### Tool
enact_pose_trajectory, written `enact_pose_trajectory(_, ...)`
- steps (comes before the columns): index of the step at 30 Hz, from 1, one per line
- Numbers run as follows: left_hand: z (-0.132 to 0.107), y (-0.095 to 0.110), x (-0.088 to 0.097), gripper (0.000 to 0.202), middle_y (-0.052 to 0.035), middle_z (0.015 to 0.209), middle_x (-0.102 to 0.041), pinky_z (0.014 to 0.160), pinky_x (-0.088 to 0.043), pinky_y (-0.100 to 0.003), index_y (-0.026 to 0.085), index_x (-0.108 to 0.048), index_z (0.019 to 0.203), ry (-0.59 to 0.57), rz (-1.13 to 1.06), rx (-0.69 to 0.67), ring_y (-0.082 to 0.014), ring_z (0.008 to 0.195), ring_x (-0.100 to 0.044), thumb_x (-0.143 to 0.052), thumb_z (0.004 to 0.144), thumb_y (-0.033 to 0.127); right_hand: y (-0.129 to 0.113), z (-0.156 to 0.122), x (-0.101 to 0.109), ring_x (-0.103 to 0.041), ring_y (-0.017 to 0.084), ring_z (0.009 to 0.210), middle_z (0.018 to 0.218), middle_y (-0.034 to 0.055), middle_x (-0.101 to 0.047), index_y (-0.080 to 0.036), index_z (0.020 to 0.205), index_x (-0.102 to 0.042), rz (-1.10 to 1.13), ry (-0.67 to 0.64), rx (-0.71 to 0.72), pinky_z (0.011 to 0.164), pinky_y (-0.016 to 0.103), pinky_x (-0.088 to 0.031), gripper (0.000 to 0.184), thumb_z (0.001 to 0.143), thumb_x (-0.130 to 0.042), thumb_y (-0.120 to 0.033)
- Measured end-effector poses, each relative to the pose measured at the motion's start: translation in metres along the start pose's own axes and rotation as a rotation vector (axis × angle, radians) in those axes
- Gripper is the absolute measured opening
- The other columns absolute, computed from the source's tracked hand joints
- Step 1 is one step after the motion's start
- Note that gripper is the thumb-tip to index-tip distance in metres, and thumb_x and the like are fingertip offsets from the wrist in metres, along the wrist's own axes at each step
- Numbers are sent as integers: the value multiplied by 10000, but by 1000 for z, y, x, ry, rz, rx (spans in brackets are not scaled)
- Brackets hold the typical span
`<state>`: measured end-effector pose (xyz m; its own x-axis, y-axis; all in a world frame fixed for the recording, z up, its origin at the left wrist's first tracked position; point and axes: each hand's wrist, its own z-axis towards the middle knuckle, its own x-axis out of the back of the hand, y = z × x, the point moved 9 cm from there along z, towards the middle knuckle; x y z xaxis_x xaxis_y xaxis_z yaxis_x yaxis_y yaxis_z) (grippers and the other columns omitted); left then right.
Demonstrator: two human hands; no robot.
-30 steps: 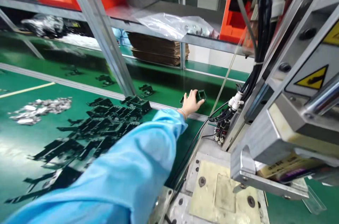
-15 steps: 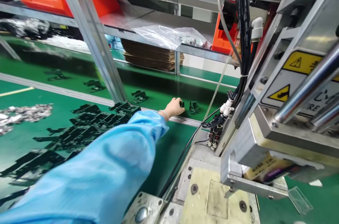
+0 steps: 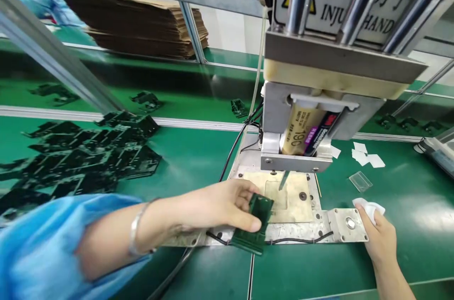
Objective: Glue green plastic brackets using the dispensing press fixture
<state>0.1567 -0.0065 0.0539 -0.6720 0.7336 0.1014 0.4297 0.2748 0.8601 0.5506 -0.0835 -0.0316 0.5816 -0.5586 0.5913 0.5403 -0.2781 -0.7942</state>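
Gripping a green plate [image 3: 253, 226], the left hand [image 3: 216, 207] curls over it; right hand [image 3: 381, 238] clutches white tissue [image 3: 369, 208].

The green table [image 3: 400, 205] holds black plastic parts [image 3: 88, 160] heaped at left, white paper scraps [image 3: 364, 156] and a clear plastic piece [image 3: 361, 181] at right.

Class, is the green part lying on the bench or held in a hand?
Held: the left hand grips the green part between thumb and fingers.
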Motion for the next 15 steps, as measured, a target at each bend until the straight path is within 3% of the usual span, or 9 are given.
enact_pose_trajectory(3,30,1,-16,712,-40,901,-638,800,-517,-339,150,-573,1136,4,-139,-71,-205,854,-618,-896,559,413,-1,-2,-3,-536,225,579,597,48,-594,-182,553,-639,32,-27,-2,489,278,-415,647,707,-638,-811)
enact_pose_trajectory(7,50,9,-8,702,-9,844,-578,744,-505,-347,175,-505,1150,141,24,-223,-180,749,-574,-849,605,452,0,0,-6,-555,240,597,602,52,-593,-176,575,-650,63,-66,36,512,284,-441,610,735,-657,-765)
enact_pose_trajectory(10,44,14,-3,639,-47,922,-582,807,-521,-391,172,-517,1164,260,292,-281,-227,839,-592,-785,674,481,2,-1,-7,-561,240,608,605,49,-588,-178,584,-642,81,-71,43,520,279,-446,585,759,-662,-736)
enact_pose_trajectory(13,22,17,5,767,-142,1235,-545,971,-493,-459,174,-513,1281,366,572,-282,-330,1127,-553,-803,655,508,2,-3,-7,-563,236,612,631,53,-599,-177,607,-645,122,-82,53,516,272,-446,564,803,-649,-706)
enact_pose_trajectory(15,-1,13,21,816,-167,1401,-457,1081,-419,-490,176,-493,1357,471,700,-251,-371,1282,-458,-772,680,537,-6,-5,-10,-582,245,637,699,66,-633,-171,670,-680,173,-143,109,534,273,-465,534,827,-638,-679)
